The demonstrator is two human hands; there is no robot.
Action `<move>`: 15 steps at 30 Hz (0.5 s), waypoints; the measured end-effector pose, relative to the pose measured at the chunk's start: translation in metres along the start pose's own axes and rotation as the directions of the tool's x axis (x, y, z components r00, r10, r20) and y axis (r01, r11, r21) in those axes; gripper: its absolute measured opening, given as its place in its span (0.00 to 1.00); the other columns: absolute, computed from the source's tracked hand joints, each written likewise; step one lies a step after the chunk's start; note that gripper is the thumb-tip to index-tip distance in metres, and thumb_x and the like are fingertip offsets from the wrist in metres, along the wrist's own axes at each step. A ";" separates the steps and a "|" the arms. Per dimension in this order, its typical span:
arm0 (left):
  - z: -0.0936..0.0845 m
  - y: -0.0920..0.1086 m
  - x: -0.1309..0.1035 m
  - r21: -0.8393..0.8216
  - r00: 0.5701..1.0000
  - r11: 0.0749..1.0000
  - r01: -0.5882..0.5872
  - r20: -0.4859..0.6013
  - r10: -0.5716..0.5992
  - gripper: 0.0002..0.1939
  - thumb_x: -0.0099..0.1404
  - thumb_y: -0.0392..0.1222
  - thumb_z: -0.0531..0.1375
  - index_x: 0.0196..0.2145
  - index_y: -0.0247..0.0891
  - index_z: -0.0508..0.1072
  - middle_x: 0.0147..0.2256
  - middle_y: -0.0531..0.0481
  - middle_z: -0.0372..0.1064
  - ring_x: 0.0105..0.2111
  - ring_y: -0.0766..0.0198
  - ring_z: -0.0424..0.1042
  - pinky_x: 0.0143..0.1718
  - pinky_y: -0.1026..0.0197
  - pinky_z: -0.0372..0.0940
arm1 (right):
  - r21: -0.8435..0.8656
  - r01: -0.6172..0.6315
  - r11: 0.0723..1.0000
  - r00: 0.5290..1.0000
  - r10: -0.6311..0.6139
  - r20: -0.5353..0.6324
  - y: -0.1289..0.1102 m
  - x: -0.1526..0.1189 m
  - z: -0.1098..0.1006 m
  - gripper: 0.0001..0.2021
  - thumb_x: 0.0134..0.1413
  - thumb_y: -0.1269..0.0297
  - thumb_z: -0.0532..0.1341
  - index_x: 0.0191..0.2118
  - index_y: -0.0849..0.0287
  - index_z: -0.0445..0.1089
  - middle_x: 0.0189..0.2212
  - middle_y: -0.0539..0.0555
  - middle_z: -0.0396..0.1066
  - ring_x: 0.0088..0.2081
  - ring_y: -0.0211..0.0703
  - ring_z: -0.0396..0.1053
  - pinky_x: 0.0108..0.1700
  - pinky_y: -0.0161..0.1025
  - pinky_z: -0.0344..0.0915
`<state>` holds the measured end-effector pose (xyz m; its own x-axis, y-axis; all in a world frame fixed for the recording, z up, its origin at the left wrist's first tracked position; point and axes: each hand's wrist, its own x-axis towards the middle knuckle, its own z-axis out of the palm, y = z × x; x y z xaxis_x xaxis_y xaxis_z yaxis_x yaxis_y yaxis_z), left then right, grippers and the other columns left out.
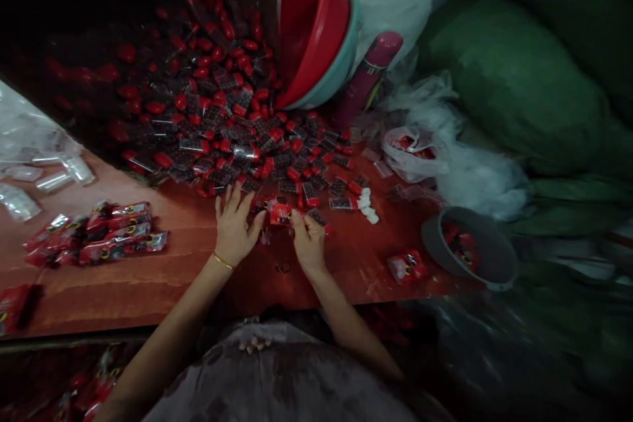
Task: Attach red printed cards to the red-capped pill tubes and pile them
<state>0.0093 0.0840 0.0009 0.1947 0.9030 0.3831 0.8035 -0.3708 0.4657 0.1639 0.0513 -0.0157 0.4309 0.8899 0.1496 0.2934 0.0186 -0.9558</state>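
Observation:
My right hand (309, 241) pinches the edge of a small red printed packet (281, 212) between thumb and finger, just above the table. Close by on the left, my left hand (234, 223) has its fingers spread, reaching over the near edge of the heap; a gold bangle circles that wrist. In front of both hands lies a big heap of small clear tubes with red caps (242, 153), dark pieces inside them. A few white round pieces (366, 206) sit to the right of the heap. A dark ring-like band (282, 268) lies below my hands.
A tipped cardboard box (30, 33) spills the tubes onto the red table (182, 290). Filled red packets (106, 234) lie left. Red and teal basins (341, 26), a magenta spray can (368, 72) and plastic bags (465, 151) stand behind. A grey bowl (499, 264) holds red packets.

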 end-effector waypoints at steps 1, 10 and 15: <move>-0.003 0.004 -0.002 -0.074 1.000 0.997 -0.014 -0.016 0.013 0.19 0.62 0.47 0.55 0.48 0.35 0.72 0.57 0.36 0.61 0.60 0.47 0.55 0.59 0.43 0.46 | 0.011 -0.001 1.000 1.000 0.001 -0.006 -0.001 -0.001 0.001 0.22 0.56 0.51 0.54 0.16 0.58 0.58 0.14 0.44 0.56 0.19 0.32 0.54 0.24 0.32 0.53; 0.003 0.039 -0.012 -0.831 0.849 0.297 0.471 0.336 -0.407 0.17 0.50 0.50 0.65 0.34 0.34 0.78 0.30 0.49 0.76 0.28 0.66 0.70 0.34 0.63 0.65 | 0.143 0.002 0.990 0.996 -0.016 0.092 -0.016 -0.021 0.015 0.14 0.56 0.56 0.54 0.28 0.60 0.70 0.22 0.48 0.69 0.25 0.37 0.64 0.29 0.33 0.62; -0.002 0.033 -0.003 -0.830 0.820 0.275 0.485 0.323 -0.473 0.15 0.45 0.49 0.68 0.28 0.34 0.79 0.24 0.52 0.73 0.23 0.70 0.67 0.29 0.66 0.63 | -0.047 0.217 0.975 0.956 -0.203 0.210 -0.006 -0.004 -0.014 0.16 0.62 0.61 0.49 0.31 0.58 0.71 0.24 0.50 0.70 0.27 0.39 0.66 0.30 0.34 0.63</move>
<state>0.0344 0.0683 0.0166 -0.0390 0.9857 -0.1636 -0.1515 0.1560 0.9761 0.1726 0.0412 -0.0069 0.1732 0.9430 0.2841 0.4195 0.1904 -0.8876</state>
